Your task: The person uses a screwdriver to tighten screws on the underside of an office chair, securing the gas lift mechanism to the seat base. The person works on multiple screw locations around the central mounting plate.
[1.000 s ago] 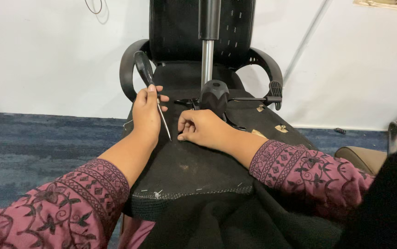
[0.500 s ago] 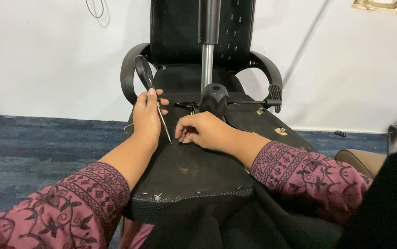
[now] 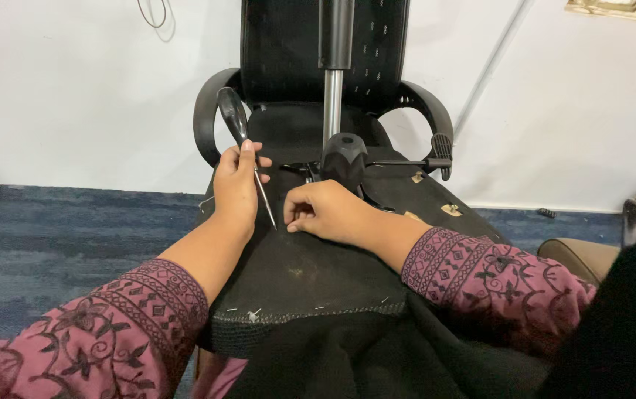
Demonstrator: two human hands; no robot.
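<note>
Left hand (image 3: 235, 183): fingers closed around a screwdriver (image 3: 247, 159), its tip on the black seat underside (image 3: 310, 273) just beside the right fingertips. Right hand (image 3: 327, 212): fingers curled together, pressing the fabric. Gas cylinder (image 3: 335, 74) rises beyond.

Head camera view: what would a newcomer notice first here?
The left hand holds a black-handled screwdriver, its tip pointed down at the black fabric-covered panel in the centre. The right hand presses the fabric beside the tip. Behind them a black office chair stands against the white wall.
</note>
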